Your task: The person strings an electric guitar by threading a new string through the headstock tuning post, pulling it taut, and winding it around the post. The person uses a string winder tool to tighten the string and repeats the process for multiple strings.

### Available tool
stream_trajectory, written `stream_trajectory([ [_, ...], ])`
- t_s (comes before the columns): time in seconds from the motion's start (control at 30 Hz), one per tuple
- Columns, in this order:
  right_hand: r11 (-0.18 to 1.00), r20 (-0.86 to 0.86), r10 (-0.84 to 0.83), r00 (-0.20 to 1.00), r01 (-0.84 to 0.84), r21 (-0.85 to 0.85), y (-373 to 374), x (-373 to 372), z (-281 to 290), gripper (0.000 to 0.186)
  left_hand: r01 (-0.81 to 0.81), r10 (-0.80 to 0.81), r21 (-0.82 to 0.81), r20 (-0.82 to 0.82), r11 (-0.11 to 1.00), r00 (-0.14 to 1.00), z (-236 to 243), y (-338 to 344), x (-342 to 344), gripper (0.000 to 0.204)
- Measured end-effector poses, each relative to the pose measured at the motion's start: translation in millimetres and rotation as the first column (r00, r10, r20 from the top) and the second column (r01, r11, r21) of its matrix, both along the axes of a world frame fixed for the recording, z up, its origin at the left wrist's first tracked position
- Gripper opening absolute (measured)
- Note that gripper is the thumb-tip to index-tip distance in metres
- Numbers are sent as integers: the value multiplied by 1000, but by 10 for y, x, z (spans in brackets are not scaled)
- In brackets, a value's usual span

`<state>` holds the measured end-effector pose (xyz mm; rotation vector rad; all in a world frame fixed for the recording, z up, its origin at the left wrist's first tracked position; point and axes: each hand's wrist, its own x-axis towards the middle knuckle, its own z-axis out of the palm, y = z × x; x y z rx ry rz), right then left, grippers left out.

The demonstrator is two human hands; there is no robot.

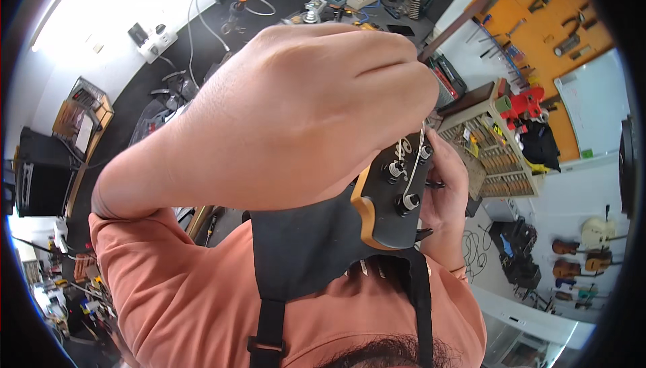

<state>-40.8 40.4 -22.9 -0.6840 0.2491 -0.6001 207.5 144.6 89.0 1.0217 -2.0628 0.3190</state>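
Observation:
My left hand [316, 105] fills the middle of the view, raised close, its fingers curled into a fist with the fingertips hidden underneath. Below its knuckles is a black-faced guitar headstock [390, 223] with a pale wood edge and silver tuning posts [408, 202]. A thin silver guitar string [415, 162] rises from the posts to the edge of the left fist. On the headstock's right side, my right hand [449, 183] curls around it, beside a dark tuning button [436, 184]. The guitar's neck is hidden behind my left hand and forearm.
A dark workbench [222, 28] carries cables, small parts and tools. An orange tool board [531, 38] hangs at far right above a many-drawered cabinet [501, 159]. Several guitars [579, 260] stand or hang at right. A black apron [303, 247] covers my chest.

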Motion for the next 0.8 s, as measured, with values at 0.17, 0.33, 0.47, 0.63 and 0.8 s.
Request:
stream_trajectory([
  [0.17, 990, -29, 120, 992, -121, -66, 29, 311, 128, 45, -154, 156, 30, -181, 988, 971, -202, 274, 51, 21],
  [0.33, 955, -6, 280, 960, -279, -99, -37, 431, -101, 56, -254, 239, 7, -359, 967, 902, -488, 539, 82, 22],
  [0.47, 902, -11, 428, 903, -428, -51, -41, 704, -309, 57, -375, 382, 114, -472, 920, 794, -894, 833, 199, 19],
  [0.63, 812, -109, 583, 805, -582, 41, 73, 1064, -568, 58, -545, 572, 234, -550, 805, 608, -1255, 1207, 184, 15],
  [0.8, 835, -333, 544, 770, -538, 120, 313, 1404, -894, 56, -563, 624, 332, -622, 757, 472, -1675, 1412, 423, 12],
])
